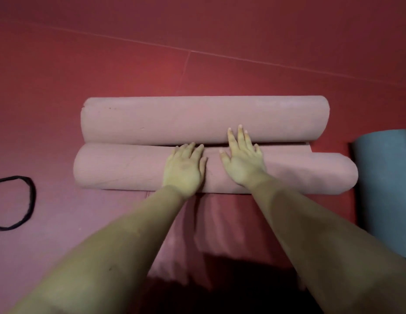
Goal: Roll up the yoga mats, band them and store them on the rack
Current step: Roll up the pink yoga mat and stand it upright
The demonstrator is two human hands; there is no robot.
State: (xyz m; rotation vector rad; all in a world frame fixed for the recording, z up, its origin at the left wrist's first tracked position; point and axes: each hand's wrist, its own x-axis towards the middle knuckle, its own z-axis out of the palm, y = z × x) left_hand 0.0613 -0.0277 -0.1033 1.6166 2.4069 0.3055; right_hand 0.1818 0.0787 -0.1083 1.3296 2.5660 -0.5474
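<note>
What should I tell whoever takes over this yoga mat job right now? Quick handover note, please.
Left hand: flat on the near pink roll, gripping nothing.
Right hand: flat too, fingertips reaching the far pink roll.
The two rolls lie side by side on the red floor.
Black band lies loose on the left.
Blue mat lies at the right edge.
Done: pink rolling, mostly. Left: banding, the blue mat, storing. No rack in view.
</note>
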